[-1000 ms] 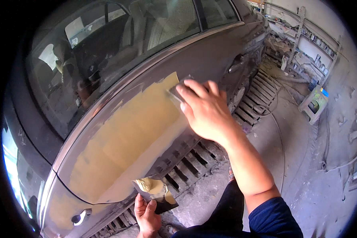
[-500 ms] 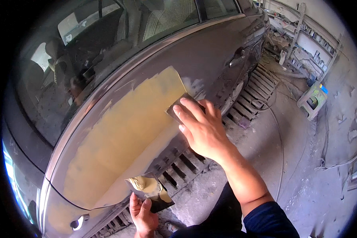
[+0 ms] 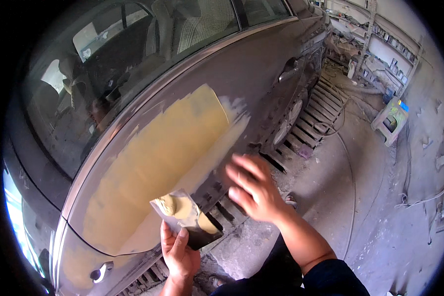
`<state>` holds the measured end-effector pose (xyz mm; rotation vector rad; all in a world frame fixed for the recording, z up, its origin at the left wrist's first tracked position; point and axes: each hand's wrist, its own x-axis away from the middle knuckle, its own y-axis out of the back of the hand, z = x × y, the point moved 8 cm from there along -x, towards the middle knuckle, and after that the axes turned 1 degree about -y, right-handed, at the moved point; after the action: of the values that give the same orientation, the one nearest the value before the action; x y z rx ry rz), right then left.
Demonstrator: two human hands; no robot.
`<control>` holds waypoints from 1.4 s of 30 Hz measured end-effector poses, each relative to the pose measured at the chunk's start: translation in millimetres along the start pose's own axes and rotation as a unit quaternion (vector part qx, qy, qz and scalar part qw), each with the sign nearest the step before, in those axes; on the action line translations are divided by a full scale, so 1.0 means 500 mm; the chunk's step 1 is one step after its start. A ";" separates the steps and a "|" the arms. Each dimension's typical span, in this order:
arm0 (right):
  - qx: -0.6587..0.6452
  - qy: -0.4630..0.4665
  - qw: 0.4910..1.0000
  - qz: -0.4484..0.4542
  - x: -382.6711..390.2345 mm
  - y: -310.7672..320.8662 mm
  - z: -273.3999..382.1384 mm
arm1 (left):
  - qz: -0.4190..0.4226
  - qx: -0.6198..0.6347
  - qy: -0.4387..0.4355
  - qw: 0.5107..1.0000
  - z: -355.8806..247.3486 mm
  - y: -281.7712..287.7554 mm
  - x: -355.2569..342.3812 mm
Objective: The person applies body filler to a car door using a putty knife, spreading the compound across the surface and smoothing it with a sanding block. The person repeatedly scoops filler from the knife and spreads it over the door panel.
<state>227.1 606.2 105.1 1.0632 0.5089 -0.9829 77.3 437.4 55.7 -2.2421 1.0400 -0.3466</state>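
Note:
My left hand (image 3: 179, 254) grips a dark flat plate (image 3: 206, 242) bearing a lump of creamy yellow filler (image 3: 167, 205), held low in front of the car door. Right of it, my right hand (image 3: 251, 190) is below the filled patch, fingers curved and blurred by motion; whether they hold a spreader is hidden. The grey-brown car door (image 3: 251, 69) carries a broad yellowish coat of filler (image 3: 148, 153) with a paler band along its lower edge, reaching toward the door's far part.
A slatted floor grate (image 3: 318, 111) runs beside the car, with a hose (image 3: 350, 167) on the concrete. On the right stand a small plastic stool (image 3: 388, 121) and metal shelving (image 3: 394, 54) with cans and clutter against the wall. Loose cables (image 3: 409, 202) lie near the wall.
My right hand has moved down and away from the patch toward the plate. My left hand has raised the plate. The pale band of filler now extends further right.

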 end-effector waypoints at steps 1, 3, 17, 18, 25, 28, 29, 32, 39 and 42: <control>-0.128 0.012 0.992 0.006 0.020 0.004 0.035 | -0.003 0.002 0.002 1.000 0.003 -0.003 -0.002; -0.352 0.024 0.932 0.080 0.061 -0.015 0.098 | 0.003 0.022 -0.015 1.000 -0.001 -0.029 -0.001; 0.245 -0.045 0.967 0.054 -0.273 0.019 -0.036 | 0.014 0.015 -0.062 0.998 -0.059 0.020 0.016; 0.255 -0.045 0.964 0.063 -0.284 0.005 -0.024 | 0.007 0.012 -0.058 0.998 -0.054 0.027 0.019; 0.222 -0.040 0.968 0.109 -0.220 -0.052 0.044 | -0.011 0.005 -0.030 0.999 -0.029 0.056 0.022; 0.209 -0.026 0.972 0.104 -0.142 -0.083 0.027 | -0.020 -0.006 -0.024 1.000 -0.025 0.067 0.023; 0.202 -0.021 0.974 0.100 -0.121 -0.093 0.018 | -0.023 -0.006 -0.022 0.999 -0.023 0.070 0.022; 0.190 -0.012 0.978 0.086 -0.068 -0.106 -0.010 | -0.010 -0.001 -0.013 1.000 -0.013 0.061 0.022; 0.206 -0.029 0.976 0.055 -0.093 -0.046 0.006 | -0.003 -0.001 -0.025 1.000 -0.035 0.053 0.040; 0.215 -0.047 0.975 0.030 -0.214 0.001 0.004 | -0.001 -0.004 -0.036 0.999 -0.046 0.049 0.044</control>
<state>174.2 649.1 187.3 1.4009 0.1837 -1.1117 66.3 399.0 57.1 -2.2458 1.0026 -0.2611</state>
